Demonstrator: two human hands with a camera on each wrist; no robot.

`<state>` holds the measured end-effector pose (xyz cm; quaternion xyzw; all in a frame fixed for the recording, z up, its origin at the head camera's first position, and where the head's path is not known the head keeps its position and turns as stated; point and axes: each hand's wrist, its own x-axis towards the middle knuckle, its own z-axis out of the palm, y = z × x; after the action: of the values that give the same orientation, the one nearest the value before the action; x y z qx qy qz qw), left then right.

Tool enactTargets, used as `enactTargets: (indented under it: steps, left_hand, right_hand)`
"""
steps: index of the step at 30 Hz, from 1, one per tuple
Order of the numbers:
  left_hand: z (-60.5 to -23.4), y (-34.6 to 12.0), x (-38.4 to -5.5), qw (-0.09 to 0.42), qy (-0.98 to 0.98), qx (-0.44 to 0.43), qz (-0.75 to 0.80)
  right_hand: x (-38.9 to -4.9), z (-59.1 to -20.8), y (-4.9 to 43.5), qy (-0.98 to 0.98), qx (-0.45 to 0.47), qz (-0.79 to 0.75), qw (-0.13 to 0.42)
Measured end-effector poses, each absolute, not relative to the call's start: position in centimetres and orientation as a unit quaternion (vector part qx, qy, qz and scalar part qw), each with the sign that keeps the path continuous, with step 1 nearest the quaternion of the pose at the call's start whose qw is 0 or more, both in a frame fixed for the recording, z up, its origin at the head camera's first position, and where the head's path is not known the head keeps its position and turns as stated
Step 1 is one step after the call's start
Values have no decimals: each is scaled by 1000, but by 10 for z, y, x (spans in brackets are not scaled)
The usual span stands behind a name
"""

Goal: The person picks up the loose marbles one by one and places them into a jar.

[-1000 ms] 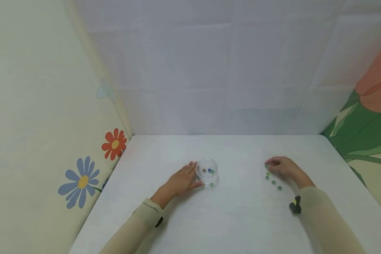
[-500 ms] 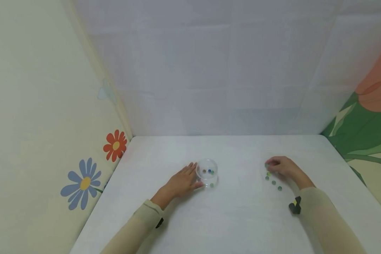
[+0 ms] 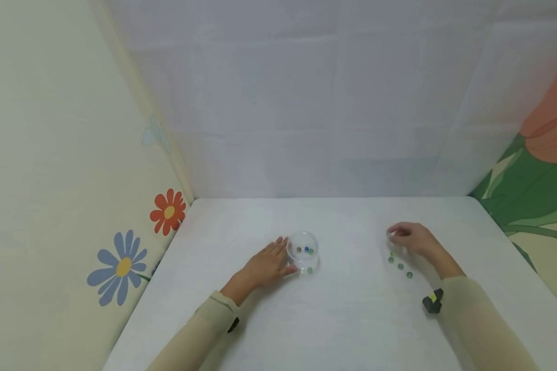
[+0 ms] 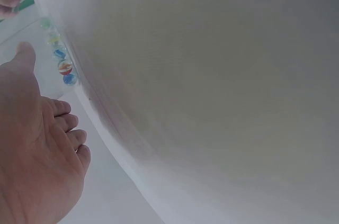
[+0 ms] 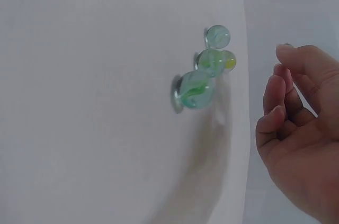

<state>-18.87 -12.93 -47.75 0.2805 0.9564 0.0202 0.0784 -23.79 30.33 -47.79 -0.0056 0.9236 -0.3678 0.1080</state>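
Observation:
Flat and extended, my left hand (image 3: pixel 266 264) lies against the left side of a clear cup (image 3: pixel 302 261). Several glass marbles (image 4: pixel 65 67) with blue, orange and green swirls sit inside it, seen through the wall in the left wrist view. Toward the right, my right hand (image 3: pixel 412 239) pinches a marble (image 3: pixel 390 233) between thumb and fingertips, raised over the table. Only a sliver of that marble shows past the thumb in the right wrist view. Below this hand several loose marbles (image 5: pixel 196 89) form a short slanting row, one of them yellow-swirled (image 5: pixel 230 60).
A white cloth covers the table (image 3: pixel 343 319), which meets a white backdrop (image 3: pixel 278 113) behind. Flower-printed panels (image 3: pixel 124 267) flank it on both sides. Black wrist cameras (image 3: pixel 432 302) hang at the sleeves.
My right hand has risen slightly from the table with the marble in its pinch, up and away from the row. The left hand and the cup have stayed put.

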Motion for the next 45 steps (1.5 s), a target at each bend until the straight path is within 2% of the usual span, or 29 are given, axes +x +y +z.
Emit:
enactTargets:
  steps: [17, 28, 45]
  left_hand:
    - [-479, -130, -192, 80, 956, 282, 19]
    - [-481, -131, -193, 80, 955, 284, 28]
    - [-480, -129, -190, 70, 955, 286, 27]
  right_hand:
    - [-226, -450, 284, 903, -61, -419, 69]
    - [-217, -427, 260, 901, -79, -422, 70]
    - [-207, -410, 231, 903, -205, -377, 12]
